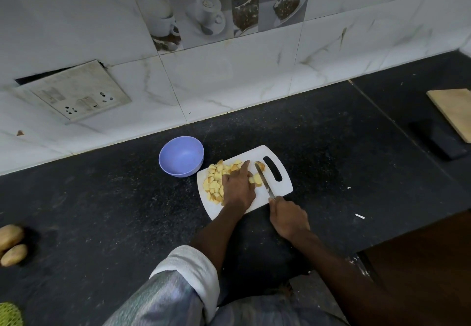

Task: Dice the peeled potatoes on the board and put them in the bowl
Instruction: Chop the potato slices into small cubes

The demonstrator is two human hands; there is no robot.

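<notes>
A white cutting board (283, 185) lies on the black counter. Several yellow diced potato pieces (215, 178) are heaped on its left half. My left hand (238, 188) rests over the pile, its fingers pressing a potato piece (256, 179) near the middle of the board. My right hand (289, 217) grips the handle of a knife (265, 183) whose blade lies across the board just right of that piece. One more potato piece (261, 165) sits beyond the blade tip. An empty purple bowl (181, 156) stands just left of the board.
Two unpeeled potatoes (11, 245) lie at the counter's left edge, with a green mesh item (10, 315) below them. A wooden board (455, 111) and a dark phone (438, 138) are at the far right. A tiled wall with a socket plate (76, 94) runs behind.
</notes>
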